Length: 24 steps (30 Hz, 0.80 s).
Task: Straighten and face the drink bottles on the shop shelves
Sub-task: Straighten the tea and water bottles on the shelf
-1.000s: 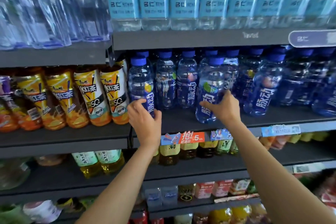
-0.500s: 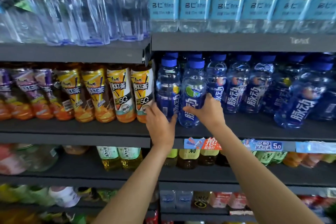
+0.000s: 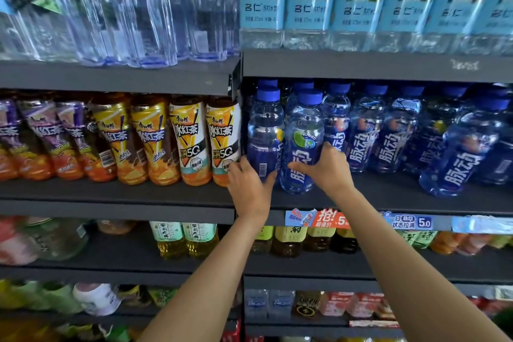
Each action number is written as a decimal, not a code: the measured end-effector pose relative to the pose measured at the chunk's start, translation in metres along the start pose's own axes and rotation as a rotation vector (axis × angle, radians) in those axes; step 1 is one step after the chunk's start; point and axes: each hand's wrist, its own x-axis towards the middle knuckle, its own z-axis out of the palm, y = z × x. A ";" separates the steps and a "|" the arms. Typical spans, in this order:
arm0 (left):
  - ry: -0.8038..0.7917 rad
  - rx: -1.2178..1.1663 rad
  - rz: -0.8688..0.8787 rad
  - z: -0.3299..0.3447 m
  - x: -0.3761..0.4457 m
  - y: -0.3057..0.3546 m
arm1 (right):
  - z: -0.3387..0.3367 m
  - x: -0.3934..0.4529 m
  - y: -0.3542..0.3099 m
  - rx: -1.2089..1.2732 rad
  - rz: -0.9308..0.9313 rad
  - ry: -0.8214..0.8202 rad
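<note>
Blue-capped drink bottles with dark blue labels fill the middle right shelf [image 3: 388, 197]. My left hand [image 3: 249, 186] grips the leftmost front bottle [image 3: 265, 130], whose barcode side faces out. My right hand [image 3: 324, 168] grips the bottle beside it [image 3: 304, 130], which shows a lime picture and white lettering to the front. The two bottles stand upright and touch each other near the shelf's front edge. Further right, one blue bottle [image 3: 466, 153] stands forward of its row, tilted in this wide view.
Iced-tea bottles [image 3: 191, 139] in yellow and purple labels line the shelf to the left, close to my left hand. Clear water bottles [image 3: 155, 8] and light-blue labelled bottles [image 3: 308, 0] stand above. Price tags [image 3: 319, 218] hang on the shelf edge; more drinks sit below.
My right hand carried the lime-label bottle leftwards until it stood beside the bottle in my left hand. The view panned left, and both hands keep their grip.
</note>
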 end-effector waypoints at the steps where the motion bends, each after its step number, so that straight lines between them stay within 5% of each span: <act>1: -0.012 0.025 0.007 -0.001 0.000 0.000 | 0.000 0.000 0.000 0.003 -0.001 0.001; 10: -0.021 0.043 -0.006 -0.012 -0.007 0.008 | 0.003 -0.002 -0.005 -0.011 0.039 -0.019; 15: 0.161 -0.198 0.260 -0.002 -0.035 0.030 | -0.016 -0.015 0.017 0.150 0.017 -0.095; 19: 0.118 -0.263 0.442 0.020 -0.056 0.073 | -0.051 -0.019 0.060 0.120 0.055 0.110; 24: -0.024 -0.254 0.489 0.057 -0.071 0.123 | -0.102 -0.012 0.111 0.050 0.205 0.620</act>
